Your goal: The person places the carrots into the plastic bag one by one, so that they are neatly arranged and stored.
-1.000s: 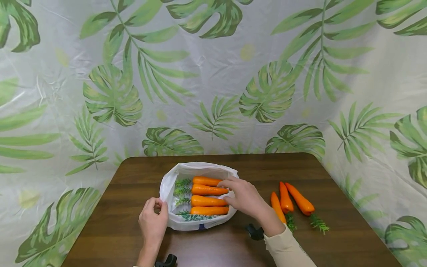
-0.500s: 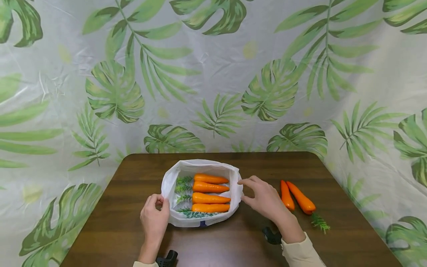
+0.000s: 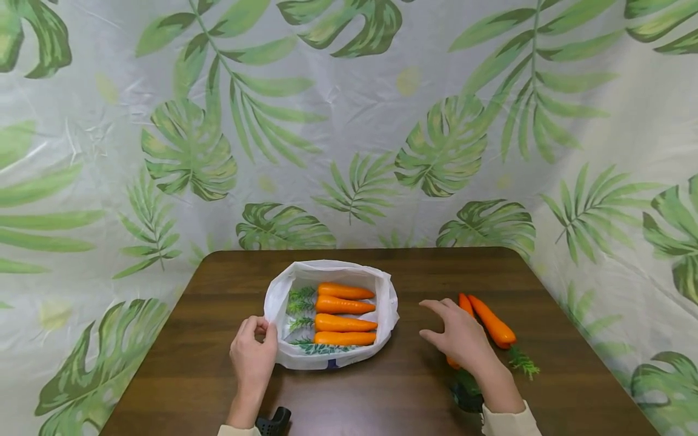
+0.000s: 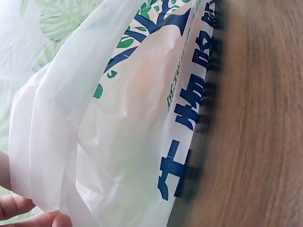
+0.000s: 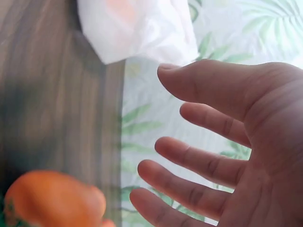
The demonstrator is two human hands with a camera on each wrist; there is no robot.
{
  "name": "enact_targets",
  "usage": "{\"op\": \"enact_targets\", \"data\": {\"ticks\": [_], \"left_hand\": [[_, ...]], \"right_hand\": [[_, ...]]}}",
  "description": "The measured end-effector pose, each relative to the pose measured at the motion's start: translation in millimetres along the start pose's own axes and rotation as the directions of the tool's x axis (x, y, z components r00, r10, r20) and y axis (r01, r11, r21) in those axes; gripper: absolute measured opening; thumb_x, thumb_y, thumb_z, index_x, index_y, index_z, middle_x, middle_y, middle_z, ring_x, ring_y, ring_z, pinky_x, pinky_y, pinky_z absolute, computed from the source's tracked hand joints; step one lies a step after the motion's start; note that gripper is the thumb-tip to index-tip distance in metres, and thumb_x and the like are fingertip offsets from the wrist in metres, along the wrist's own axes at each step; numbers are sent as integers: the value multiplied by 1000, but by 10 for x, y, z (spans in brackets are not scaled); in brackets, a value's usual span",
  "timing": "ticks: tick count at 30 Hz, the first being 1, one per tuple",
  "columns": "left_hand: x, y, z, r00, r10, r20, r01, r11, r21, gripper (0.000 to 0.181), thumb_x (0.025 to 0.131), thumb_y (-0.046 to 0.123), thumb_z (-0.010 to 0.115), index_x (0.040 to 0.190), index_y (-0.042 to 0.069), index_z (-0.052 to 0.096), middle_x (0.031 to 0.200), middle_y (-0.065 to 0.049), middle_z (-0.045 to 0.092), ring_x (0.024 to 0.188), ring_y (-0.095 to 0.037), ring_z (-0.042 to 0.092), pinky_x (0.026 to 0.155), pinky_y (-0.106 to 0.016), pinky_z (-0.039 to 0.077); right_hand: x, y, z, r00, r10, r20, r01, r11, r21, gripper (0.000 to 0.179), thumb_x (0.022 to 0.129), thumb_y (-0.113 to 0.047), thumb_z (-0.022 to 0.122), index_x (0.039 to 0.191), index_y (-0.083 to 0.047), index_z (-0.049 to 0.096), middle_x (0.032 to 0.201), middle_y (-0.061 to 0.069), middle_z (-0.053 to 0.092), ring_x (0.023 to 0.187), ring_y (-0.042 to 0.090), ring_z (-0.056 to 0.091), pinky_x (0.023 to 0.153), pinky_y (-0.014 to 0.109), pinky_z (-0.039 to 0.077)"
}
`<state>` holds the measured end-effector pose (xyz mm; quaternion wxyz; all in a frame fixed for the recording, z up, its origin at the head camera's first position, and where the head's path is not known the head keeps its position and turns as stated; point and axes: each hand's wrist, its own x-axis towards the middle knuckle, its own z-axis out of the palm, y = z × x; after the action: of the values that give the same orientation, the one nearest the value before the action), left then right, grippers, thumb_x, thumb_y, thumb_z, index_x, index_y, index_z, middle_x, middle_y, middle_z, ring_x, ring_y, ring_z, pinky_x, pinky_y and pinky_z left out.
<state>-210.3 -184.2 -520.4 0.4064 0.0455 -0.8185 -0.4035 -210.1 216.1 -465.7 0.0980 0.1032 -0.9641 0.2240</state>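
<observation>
A white plastic bag lies with its mouth spread wide, and several orange carrots with green tops are lined up inside it. My left hand pinches the bag's left rim between thumb and fingers; the left wrist view shows the fingertips at the folded plastic and dark blue printing along the bag's side. To the right of the bag, my right hand hovers with spread fingers and nothing in them. Beneath and beside it lie loose carrots, partly covered by the hand.
The dark wooden table carries everything, its far edge close behind the bag. A leaf-patterned curtain hangs behind. Each wrist wears a black device.
My right hand has drawn out of the bag and moved right, past its rim, to over the loose carrots. My left hand stays on the left rim. The view has shifted slightly.
</observation>
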Motion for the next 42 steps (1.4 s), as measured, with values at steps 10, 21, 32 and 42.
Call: {"op": "enact_targets", "data": {"ticks": [10,21,32,42], "left_hand": [[-27,2,-2,999,-30,20,30,1000,7,17,82,4,73,75,11,59,75,-4,61,69,-24,63,66,-45,43],[-9,5,16,999,-26,22,26,1000,9,18,81,3,74,74,11,59,75,-3,61,70,-24,64,67,-45,44],[9,1,26,999,-27,33,27,1000,0,18,81,3,73,74,11,58,76,-4,61,71,-23,65,68,-45,45],[4,-7,21,1000,-18,25,18,1000,-4,18,80,3,74,74,11,59,76,-5,62,71,-24,65,68,-45,45]], "right_hand": [[-151,266,2,992,114,50,-114,993,4,64,80,-38,84,137,-23,59,120,9,61,68,17,54,55,34,43],[-215,325,57,990,130,47,-129,991,-22,68,76,-26,88,137,-17,59,116,15,59,58,17,49,52,33,41],[-220,334,59,985,152,80,-152,988,-16,82,73,-28,90,145,-16,52,116,16,59,64,19,49,55,35,41],[-241,322,102,961,223,163,-232,972,33,87,73,-36,89,146,-8,51,129,19,62,99,33,63,73,50,52]]}}
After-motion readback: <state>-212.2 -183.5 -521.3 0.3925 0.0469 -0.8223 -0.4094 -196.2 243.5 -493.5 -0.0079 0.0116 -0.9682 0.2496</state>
